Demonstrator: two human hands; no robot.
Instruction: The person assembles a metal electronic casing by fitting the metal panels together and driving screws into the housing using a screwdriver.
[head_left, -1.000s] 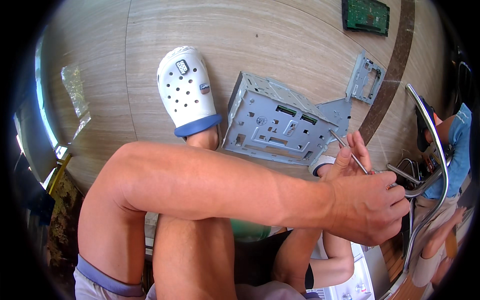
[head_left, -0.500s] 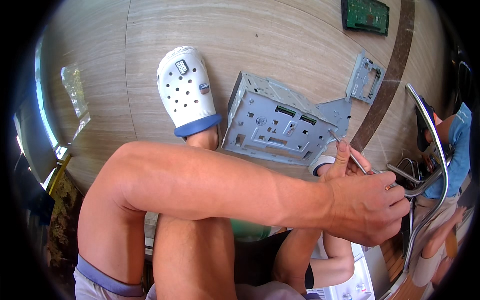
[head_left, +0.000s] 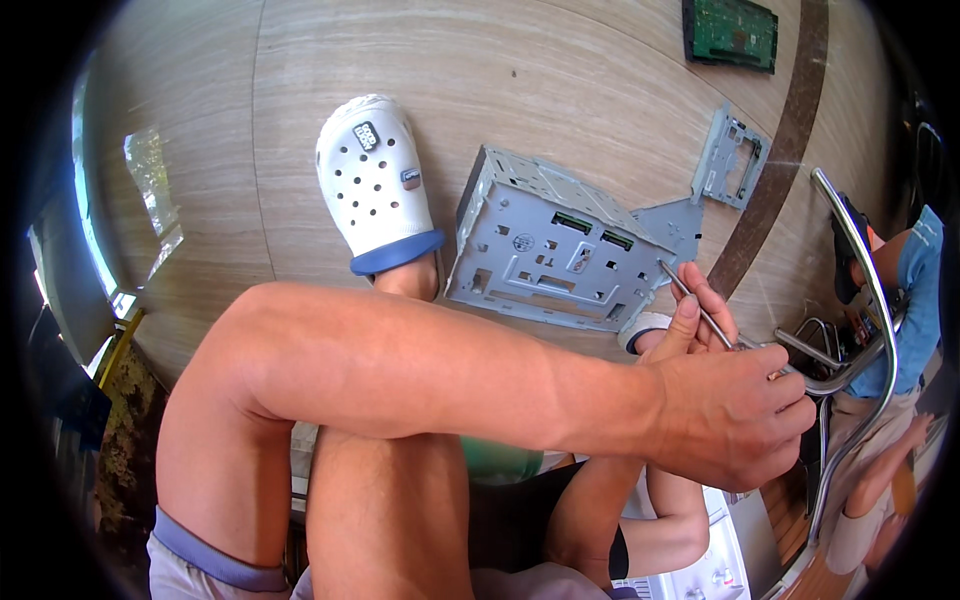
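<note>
A grey metal chassis [head_left: 545, 255], box-shaped with slots and holes, lies tilted on the floor in front of me. The thin metal shaft of a screwdriver [head_left: 712, 322] reaches to its right edge. My left hand [head_left: 730, 420] comes across from the left and is curled around the handle end, which its fingers mostly hide. Beyond it, the fingers of my right hand [head_left: 708, 292] lie along the shaft; the rest of that hand is behind the left one. A grey metal flap [head_left: 678, 225] sticks out at the chassis's far right corner.
A small metal bracket [head_left: 733, 158] and a green circuit board [head_left: 733, 35] lie on the floor farther off. My white clog [head_left: 375, 180] stands left of the chassis. A chrome tubular chair frame [head_left: 872, 270] and another person's legs [head_left: 905, 290] are at the right.
My right fingers have stretched up along the screwdriver shaft, closer to its tip. The left hand has barely shifted, and the chassis stays in place.
</note>
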